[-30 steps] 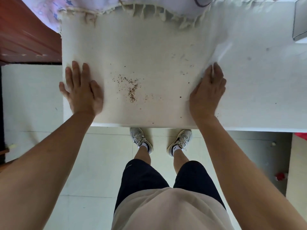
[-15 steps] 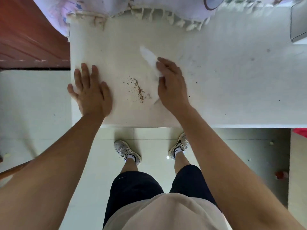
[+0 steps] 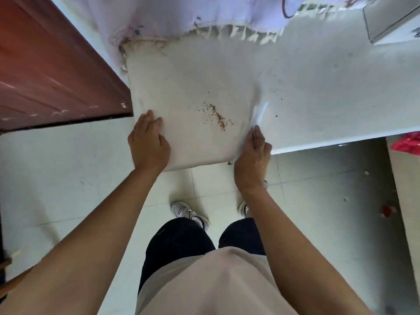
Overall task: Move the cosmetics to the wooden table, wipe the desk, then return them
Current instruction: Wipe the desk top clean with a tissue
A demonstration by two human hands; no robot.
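Left hand [image 3: 148, 142] rests on near left corner of cloth [image 3: 181, 83] on desk [image 3: 318, 87], finger curl cannot tell. Right hand [image 3: 253, 153] at near edge, fingers curled, pinching tissue [image 3: 259, 112] just right of crumbs [image 3: 216, 117]

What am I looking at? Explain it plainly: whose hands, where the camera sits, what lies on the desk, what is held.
No machine: a person filmed by a camera on their own head, looking down past arms to the feet. The left hand rests flat on the near corner of the white desk. The right hand pinches a white wipe, blurred, at the front edge. Brown crumbs lie between the hands, dark specks farther right. A fringed cloth lies at the far edge. No cosmetics show.
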